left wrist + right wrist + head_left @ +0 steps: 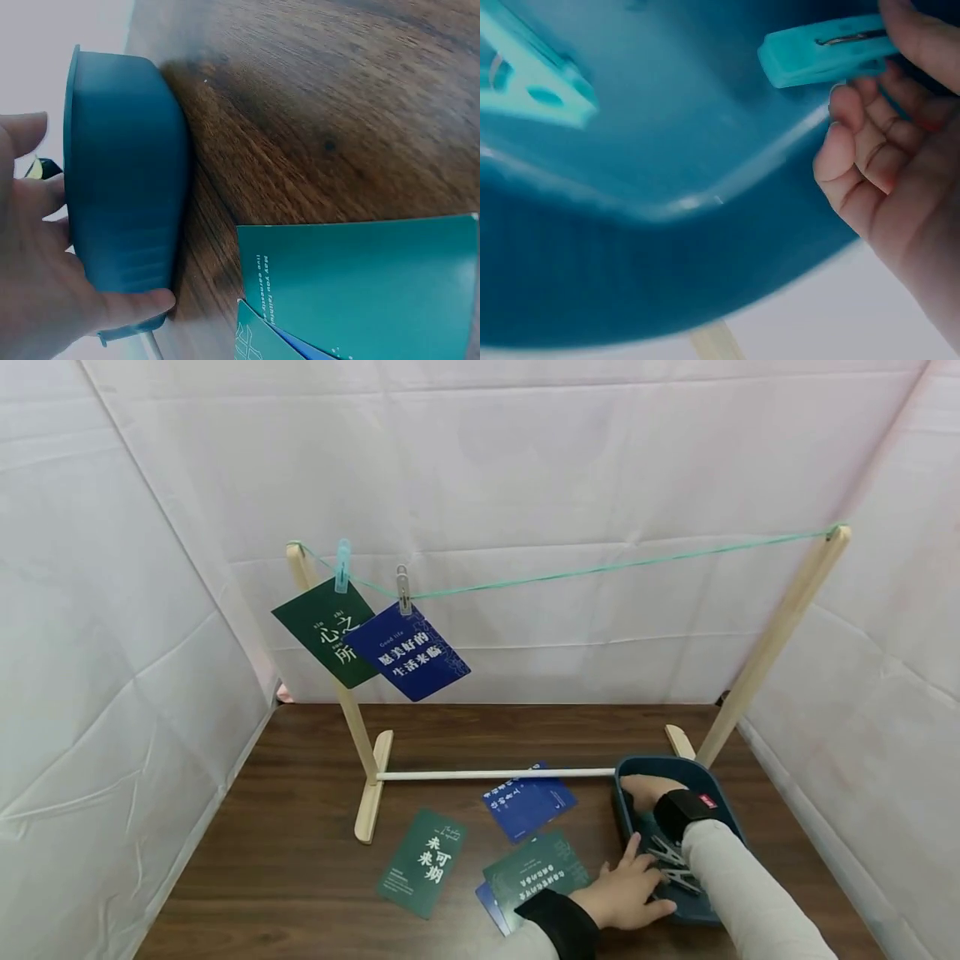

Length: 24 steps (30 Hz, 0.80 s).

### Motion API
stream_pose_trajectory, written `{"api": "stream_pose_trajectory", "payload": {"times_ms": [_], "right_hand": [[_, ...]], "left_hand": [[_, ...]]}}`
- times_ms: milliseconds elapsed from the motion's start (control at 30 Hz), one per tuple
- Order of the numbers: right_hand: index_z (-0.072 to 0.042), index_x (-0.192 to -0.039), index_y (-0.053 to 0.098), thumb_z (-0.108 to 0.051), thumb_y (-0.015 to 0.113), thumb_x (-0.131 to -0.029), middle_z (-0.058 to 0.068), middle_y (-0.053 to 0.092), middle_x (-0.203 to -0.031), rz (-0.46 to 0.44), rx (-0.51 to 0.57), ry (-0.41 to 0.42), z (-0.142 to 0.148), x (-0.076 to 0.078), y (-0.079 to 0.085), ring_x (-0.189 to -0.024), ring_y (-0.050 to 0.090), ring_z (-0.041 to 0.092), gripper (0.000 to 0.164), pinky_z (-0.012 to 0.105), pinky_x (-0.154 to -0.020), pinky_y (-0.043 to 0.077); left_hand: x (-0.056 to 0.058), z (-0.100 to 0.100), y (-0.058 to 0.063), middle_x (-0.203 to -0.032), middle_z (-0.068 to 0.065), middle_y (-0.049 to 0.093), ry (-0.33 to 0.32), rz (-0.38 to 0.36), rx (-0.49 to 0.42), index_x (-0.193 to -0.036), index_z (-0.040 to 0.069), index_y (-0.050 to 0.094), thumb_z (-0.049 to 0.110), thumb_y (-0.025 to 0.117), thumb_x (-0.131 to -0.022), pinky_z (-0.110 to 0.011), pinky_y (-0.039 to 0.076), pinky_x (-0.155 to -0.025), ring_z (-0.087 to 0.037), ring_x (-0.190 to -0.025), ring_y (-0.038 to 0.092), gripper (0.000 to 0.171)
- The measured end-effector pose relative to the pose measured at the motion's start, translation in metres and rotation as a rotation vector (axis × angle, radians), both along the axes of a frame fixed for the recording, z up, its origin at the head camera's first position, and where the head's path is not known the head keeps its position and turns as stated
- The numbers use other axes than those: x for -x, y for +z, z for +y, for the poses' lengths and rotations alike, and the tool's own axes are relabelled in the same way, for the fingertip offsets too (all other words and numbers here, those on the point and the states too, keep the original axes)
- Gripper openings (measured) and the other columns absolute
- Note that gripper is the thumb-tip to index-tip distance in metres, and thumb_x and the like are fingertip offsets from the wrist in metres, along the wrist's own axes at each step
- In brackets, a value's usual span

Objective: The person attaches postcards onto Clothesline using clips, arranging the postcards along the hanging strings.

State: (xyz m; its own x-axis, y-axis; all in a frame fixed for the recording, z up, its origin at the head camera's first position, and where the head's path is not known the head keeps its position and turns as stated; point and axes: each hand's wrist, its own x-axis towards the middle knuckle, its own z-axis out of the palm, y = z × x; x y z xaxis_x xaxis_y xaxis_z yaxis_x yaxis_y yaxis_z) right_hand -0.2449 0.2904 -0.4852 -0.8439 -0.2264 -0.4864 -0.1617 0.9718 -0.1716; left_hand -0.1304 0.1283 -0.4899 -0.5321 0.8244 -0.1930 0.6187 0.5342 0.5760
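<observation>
My right hand (pixel 651 789) reaches down inside a dark teal plastic basin (pixel 731 814). In the right wrist view its thumb and fingers pinch a teal clothespin (pixel 821 52), the wire spring showing. Another light teal clothespin (pixel 540 75) lies on the basin's floor. My left hand (pixel 628 889) rests on the basin's near left rim with fingers spread; the left wrist view shows one finger along the outer wall and others behind the rim. Several clothespins (pixel 681 880) lie inside the basin, partly covered by the right forearm.
A wooden stand (pixel 780 635) carries a green cord (pixel 600 572). A green card (pixel 330 631) and a blue card (pixel 408 652) hang from it by clothespins at left. On the table lie a green card (pixel 422 864), a blue card (pixel 531 806), and a green card (pixel 540 868) overlapping another blue one.
</observation>
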Motion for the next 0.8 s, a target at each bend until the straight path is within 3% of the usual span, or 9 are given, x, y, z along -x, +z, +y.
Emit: {"api": "stream_pose_trajectory", "payload": {"times_ms": [100,233,533,700,800], "right_hand": [[0.005,-0.105,0.059,0.003,0.070,-0.079,0.021,0.062,-0.108,0.061,-0.002,0.078,-0.008,0.001,0.019,-0.100,0.059,0.036,0.029,0.046,-0.086,0.048],[-0.001,-0.094,0.061,-0.003,0.076,-0.076,0.012,0.063,-0.090,0.139,-0.041,0.148,-0.018,-0.003,0.044,-0.081,0.061,0.026,0.023,0.038,-0.070,0.051],[-0.002,-0.090,0.064,-0.007,0.077,-0.074,0.008,0.063,-0.082,0.288,-0.104,0.245,-0.035,-0.018,0.084,-0.074,0.060,0.023,0.022,0.034,-0.065,0.049],[-0.001,-0.098,0.065,-0.009,0.078,-0.074,0.010,0.067,-0.088,0.375,-0.069,0.281,-0.064,-0.020,0.096,-0.082,0.063,0.025,0.029,0.035,-0.070,0.052],[-0.001,-0.103,0.064,-0.009,0.078,-0.074,0.012,0.068,-0.095,0.392,-0.007,0.288,-0.086,-0.017,0.100,-0.090,0.064,0.026,0.033,0.036,-0.076,0.053]], "left_hand": [[0.002,-0.008,0.001,-0.155,0.004,0.024,0.010,0.001,-0.071,-0.141,0.023,0.042,0.041,0.047,-0.097,-0.053,0.034,-0.105,-0.017,-0.148,0.005,0.048],[0.001,-0.015,0.003,-0.156,0.001,0.022,0.001,0.024,-0.161,-0.147,0.021,0.033,0.037,0.049,-0.098,-0.052,0.032,-0.108,-0.021,-0.147,0.007,0.054],[0.000,-0.024,0.009,-0.155,-0.002,0.026,-0.033,0.035,-0.212,-0.148,0.020,0.030,0.034,0.047,-0.099,-0.043,0.037,-0.106,-0.027,-0.145,0.019,0.054],[0.004,-0.038,0.001,-0.154,-0.008,0.025,0.020,0.007,-0.191,-0.147,0.019,0.030,0.033,0.049,-0.098,-0.042,0.040,-0.104,-0.032,-0.142,0.025,0.054],[0.007,-0.049,-0.007,-0.152,-0.012,0.029,0.078,0.029,-0.152,-0.146,0.017,0.033,0.032,0.051,-0.097,-0.042,0.040,-0.104,-0.033,-0.139,0.031,0.055]]}}
